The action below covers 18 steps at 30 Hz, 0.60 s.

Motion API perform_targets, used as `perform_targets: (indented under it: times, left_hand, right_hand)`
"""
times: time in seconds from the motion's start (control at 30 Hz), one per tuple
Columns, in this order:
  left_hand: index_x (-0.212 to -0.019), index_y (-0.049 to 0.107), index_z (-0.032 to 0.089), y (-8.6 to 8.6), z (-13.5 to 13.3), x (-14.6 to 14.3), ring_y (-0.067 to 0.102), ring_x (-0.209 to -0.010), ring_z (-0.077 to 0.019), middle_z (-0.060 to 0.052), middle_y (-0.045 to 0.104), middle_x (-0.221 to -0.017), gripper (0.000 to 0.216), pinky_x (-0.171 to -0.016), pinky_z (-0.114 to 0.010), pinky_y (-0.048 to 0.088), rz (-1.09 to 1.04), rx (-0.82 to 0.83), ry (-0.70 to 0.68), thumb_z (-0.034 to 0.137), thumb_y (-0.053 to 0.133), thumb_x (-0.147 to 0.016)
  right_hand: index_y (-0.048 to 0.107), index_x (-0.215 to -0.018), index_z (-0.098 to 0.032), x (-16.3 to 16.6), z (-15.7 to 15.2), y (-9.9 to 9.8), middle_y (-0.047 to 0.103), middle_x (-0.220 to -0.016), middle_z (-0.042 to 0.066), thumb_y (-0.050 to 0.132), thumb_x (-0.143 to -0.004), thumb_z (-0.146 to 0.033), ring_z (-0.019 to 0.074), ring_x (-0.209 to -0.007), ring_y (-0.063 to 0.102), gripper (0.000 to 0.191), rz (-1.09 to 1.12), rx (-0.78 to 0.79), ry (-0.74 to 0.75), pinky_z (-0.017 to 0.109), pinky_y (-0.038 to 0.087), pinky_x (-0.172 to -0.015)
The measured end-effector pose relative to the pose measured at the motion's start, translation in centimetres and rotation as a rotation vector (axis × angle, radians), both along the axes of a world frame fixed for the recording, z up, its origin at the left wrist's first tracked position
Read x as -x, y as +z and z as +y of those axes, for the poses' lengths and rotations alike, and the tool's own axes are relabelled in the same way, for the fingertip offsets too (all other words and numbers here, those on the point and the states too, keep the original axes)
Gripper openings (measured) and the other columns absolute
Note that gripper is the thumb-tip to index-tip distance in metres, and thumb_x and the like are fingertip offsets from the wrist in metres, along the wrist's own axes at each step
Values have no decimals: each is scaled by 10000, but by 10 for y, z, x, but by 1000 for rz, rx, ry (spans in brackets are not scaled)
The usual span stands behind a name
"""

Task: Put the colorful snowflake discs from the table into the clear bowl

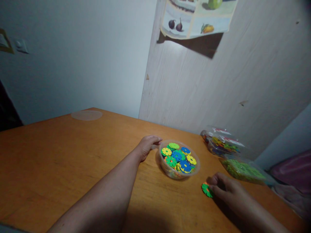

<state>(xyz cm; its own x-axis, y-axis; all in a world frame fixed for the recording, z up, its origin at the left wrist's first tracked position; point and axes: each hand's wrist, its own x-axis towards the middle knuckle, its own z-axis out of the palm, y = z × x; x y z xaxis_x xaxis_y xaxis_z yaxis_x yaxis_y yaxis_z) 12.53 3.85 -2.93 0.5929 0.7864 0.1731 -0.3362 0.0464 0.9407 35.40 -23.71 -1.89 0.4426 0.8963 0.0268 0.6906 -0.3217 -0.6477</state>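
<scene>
A round clear plastic bowl (pixel 167 171) stands on the wooden table, filled with notched plastic discs (pixel 177 156) in blue, yellow, green and some orange. My left hand (pixel 147 146) is at the bowl's left side, its thumb and fingertips closed at the rim; part of the fingers is hard to see. To the right of the bowl, low over the table, my right hand (pixel 222 187) pinches a green notched disc (pixel 206 190). Bits of orange show by that disc, and the fingers partly cover it.
A clear round lid (pixel 86 115) lies at the table's far left corner. Clear boxes of colourful pieces (pixel 224 145) and a box of green pieces (pixel 243 170) stand at the right by the wall. Above hangs a fruit poster (pixel 198 19). The bare wooden table (pixel 73 161) extends left.
</scene>
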Motion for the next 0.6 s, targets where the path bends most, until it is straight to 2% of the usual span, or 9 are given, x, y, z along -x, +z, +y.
perform_targets:
  times: [0.23, 0.37, 0.47, 0.6]
  left_hand:
    - [-781, 707, 123, -1, 0, 0, 612, -756, -172, -75, 692, -814, 291, -721, -295, 442, 3, -2, -4, 397, 723, -684]
    - [-757, 699, 124, 1, -1, 1, 603, -737, -165, -66, 682, -788, 274, -701, -288, 439, 1, 1, 2, 387, 724, -683]
    - [-751, 698, 121, 3, -2, 1, 600, -725, -164, -70, 681, -785, 267, -702, -292, 440, 2, 4, 9, 376, 728, -678]
    - [-766, 703, 122, 4, -2, 0, 603, -737, -168, -73, 681, -790, 255, -707, -291, 440, 6, 11, 3, 363, 720, -685]
  right_hand:
    - [649, -824, -202, 9, -1, 2, 657, -752, 39, 678, -689, -440, 199, -719, 579, 276, -50, 37, 24, 284, 437, -616]
    - [668, -849, -207, 9, -1, 5, 676, -846, 57, 633, -754, -403, 213, -793, 592, 221, -153, 84, 84, 305, 448, -701]
    - [681, -832, -202, 10, -2, 4, 676, -848, 61, 592, -805, -442, 212, -804, 598, 258, -148, 68, 109, 304, 446, -722]
    - [686, -768, -197, 15, -4, 3, 646, -693, 39, 536, -837, -505, 187, -655, 579, 349, 21, -15, 13, 285, 424, -590]
